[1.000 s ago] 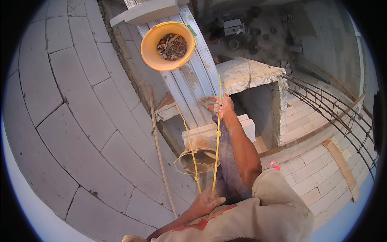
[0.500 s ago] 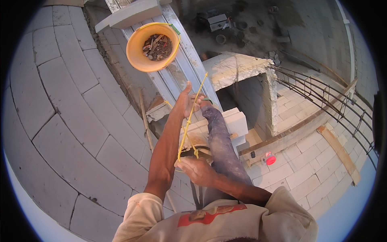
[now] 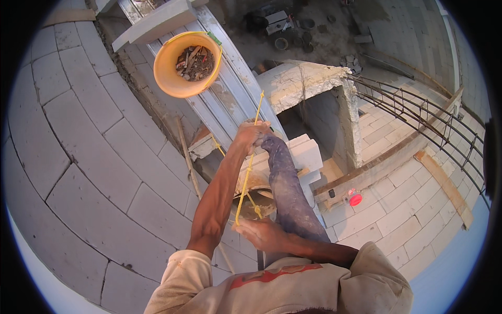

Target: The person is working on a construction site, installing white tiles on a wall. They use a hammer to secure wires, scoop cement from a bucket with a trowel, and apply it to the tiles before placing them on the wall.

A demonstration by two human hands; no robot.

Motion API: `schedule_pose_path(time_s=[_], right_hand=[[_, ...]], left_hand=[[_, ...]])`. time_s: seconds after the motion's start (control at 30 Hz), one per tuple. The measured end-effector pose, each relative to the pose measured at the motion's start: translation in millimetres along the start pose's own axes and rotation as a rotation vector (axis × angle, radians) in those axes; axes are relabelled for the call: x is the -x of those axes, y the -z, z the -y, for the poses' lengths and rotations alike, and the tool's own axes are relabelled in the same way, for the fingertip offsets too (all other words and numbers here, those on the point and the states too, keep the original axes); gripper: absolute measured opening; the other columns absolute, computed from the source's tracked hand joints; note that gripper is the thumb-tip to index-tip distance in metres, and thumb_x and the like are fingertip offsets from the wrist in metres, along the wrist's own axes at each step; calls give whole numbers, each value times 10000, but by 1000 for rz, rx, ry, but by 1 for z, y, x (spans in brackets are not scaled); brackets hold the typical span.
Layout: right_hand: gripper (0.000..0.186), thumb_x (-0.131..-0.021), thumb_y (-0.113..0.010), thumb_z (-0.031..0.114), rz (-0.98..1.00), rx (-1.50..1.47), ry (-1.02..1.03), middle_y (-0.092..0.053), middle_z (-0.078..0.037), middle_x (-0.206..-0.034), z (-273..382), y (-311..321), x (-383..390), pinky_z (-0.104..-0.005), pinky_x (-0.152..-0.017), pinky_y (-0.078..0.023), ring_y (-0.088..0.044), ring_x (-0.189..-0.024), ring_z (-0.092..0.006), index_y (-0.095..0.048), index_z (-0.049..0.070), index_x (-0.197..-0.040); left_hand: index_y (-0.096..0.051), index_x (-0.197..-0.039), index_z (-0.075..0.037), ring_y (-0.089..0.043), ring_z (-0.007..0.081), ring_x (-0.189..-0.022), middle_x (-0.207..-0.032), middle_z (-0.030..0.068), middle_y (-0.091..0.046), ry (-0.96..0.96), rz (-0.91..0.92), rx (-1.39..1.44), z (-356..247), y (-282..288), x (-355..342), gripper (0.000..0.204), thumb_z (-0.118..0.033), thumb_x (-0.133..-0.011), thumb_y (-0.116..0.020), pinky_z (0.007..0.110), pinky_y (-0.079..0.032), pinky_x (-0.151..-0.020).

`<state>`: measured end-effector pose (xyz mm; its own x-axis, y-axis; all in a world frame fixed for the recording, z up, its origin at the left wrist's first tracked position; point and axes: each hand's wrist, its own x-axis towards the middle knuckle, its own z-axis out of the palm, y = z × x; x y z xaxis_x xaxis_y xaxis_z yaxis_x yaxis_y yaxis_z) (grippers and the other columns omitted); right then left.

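A knotted yellow rope runs steeply up and away in front of me. My left hand is closed around its upper stretch, beside my trouser leg. Lower down and close to my body, my right hand grips the rope's near end, where it doubles back to a knot. Beyond my left hand stands a yellow bucket holding brown debris and scraps, its handle folded against the rim. Below, between my hands, a round container is partly hidden by the rope and my leg.
Long metal planks carry the bucket and a pale block. Grey block wall rises at left. At right are a broken concrete opening, a rebar cage, a wooden board and a pink round object. A deep drop lies beyond.
My left hand was open with fingers spread beside the rope; it has closed around it. My right hand, still gripping the rope, has shifted slightly down and right in view.
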<state>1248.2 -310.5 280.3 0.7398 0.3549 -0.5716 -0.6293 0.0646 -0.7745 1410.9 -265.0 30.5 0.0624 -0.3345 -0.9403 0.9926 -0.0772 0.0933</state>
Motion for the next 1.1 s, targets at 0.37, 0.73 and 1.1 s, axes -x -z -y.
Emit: schedule_pose_path(time_s=[0.37, 0.73, 1.1], right_hand=[[717, -1150, -317, 540, 5, -589, -368, -683, -98, -839, -90, 95, -19, -333, -789, -494, -628, -771, -199, -729, -34, -1268], [612, -1154, -314, 538, -303, -1293, -237, -528, -61, -735, -176, 271, -203, -333, -441, -415, -434, -517, -170, -557, -8, -1286], [231, -1149, -530, 242, -139, -707, -266, -415, 59, -665, 86, 53, 10, -239, -504, -351, -440, -554, -52, -564, 52, -1276]], left_hand=[[-564, -971, -46, -459, 71, -511, -702, -29, -492, -275, -19, -347, 7, -65, 22, 210, -141, -979, -751, 256, -390, -426], [-495, -1146, -25, -631, 218, -863, -910, 97, -615, -91, 433, -937, 28, -67, 255, 422, -363, -1020, -714, 403, -494, -757], [-501, -1260, -17, -616, 170, -803, -1102, 148, -573, -18, 60, 451, -38, -23, -1, 679, -651, -1032, -586, 295, -529, -601]])
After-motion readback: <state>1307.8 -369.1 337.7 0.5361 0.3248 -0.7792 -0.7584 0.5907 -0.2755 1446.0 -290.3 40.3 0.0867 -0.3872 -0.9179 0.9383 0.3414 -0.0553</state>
